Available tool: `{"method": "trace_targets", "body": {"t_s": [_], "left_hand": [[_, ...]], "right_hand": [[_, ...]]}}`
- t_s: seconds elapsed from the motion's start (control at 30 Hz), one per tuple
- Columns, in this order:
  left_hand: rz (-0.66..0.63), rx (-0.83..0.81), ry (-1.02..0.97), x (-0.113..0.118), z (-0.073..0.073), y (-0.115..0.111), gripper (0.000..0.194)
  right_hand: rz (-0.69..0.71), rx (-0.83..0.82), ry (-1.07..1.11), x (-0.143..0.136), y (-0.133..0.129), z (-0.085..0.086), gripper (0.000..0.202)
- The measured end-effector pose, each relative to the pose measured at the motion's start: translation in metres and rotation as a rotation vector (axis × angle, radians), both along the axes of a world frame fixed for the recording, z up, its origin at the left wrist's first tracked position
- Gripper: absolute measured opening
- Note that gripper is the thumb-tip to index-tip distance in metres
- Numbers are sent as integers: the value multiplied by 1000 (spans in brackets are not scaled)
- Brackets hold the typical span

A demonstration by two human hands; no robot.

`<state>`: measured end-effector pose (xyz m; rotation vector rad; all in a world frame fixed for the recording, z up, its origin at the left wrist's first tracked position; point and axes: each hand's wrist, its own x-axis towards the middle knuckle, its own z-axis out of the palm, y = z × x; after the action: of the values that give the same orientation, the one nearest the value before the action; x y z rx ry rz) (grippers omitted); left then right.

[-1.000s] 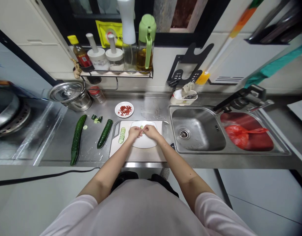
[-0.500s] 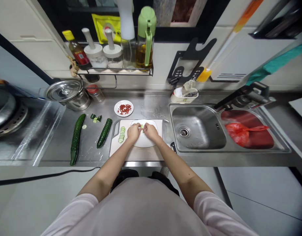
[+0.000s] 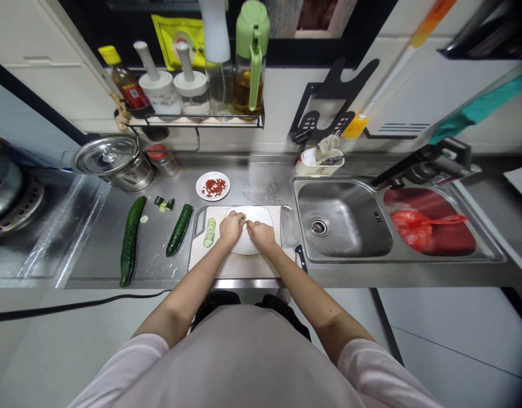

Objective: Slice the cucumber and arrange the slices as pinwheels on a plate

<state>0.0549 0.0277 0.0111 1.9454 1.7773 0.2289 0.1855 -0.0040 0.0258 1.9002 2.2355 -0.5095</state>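
Near the table's (image 3: 156,269) front edge, left hand (image 3: 231,228) pinches cucumber (image 3: 245,217) over a plate (image 3: 259,213); right hand (image 3: 261,234) is now closer to that edge, fingers' grip unclear, so probably mid-handling.

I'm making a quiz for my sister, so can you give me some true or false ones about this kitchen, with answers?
1. The left hand and the right hand are both over the white plate. True.
2. Three long cucumbers lie left of the cutting board. False: only two long cucumbers lie there.
3. The cucumber slices are on the cutting board. True.
4. The small round dish holds green bits. False: the small round dish holds red bits.
5. The green-lidded oil bottle stands on the rack. True.
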Motion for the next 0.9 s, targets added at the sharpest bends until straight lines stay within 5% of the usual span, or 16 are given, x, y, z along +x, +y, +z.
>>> {"method": "trace_targets", "body": {"t_s": [0.9], "left_hand": [[-62, 90, 7, 0, -4, 29, 28]], "right_hand": [[-44, 33, 12, 4, 22, -4, 42]]}}
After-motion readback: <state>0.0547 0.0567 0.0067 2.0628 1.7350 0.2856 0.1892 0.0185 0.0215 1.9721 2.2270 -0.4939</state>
